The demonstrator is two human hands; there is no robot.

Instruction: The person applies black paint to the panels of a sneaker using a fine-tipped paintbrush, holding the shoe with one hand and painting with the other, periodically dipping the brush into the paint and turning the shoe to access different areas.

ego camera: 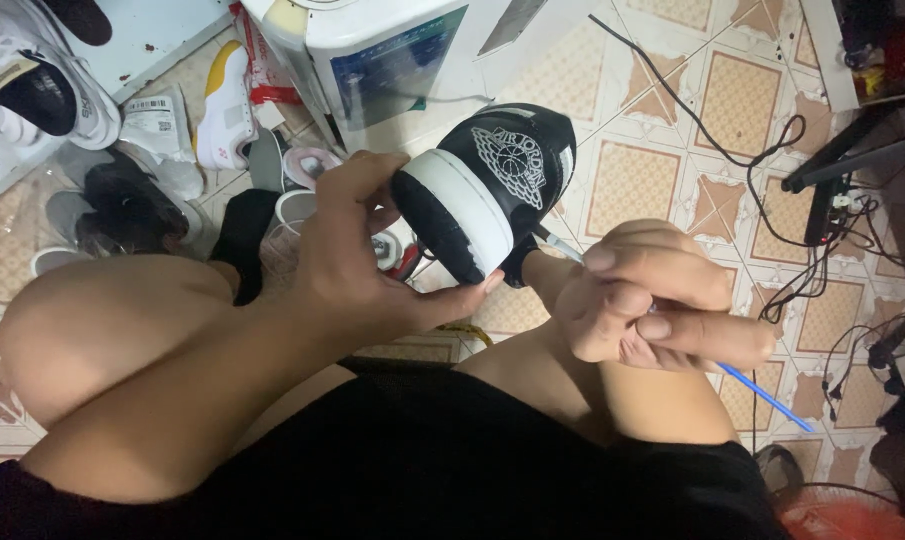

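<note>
a black high-top sneaker [492,185] with a thick white midsole and a white winged emblem on its ankle is held up tilted, sole edge toward the camera, above the tiled floor, while a thin blue-handled brush [762,395] slants toward its heel.

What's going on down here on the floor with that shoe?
A person sits low over a tiled floor. The left hand holds up a black sneaker with a white sole, heel end toward the camera. The right hand grips a thin blue-handled brush, its tip at the shoe's side near the sole. More shoes and small containers lie beyond, beside a white appliance.
</note>
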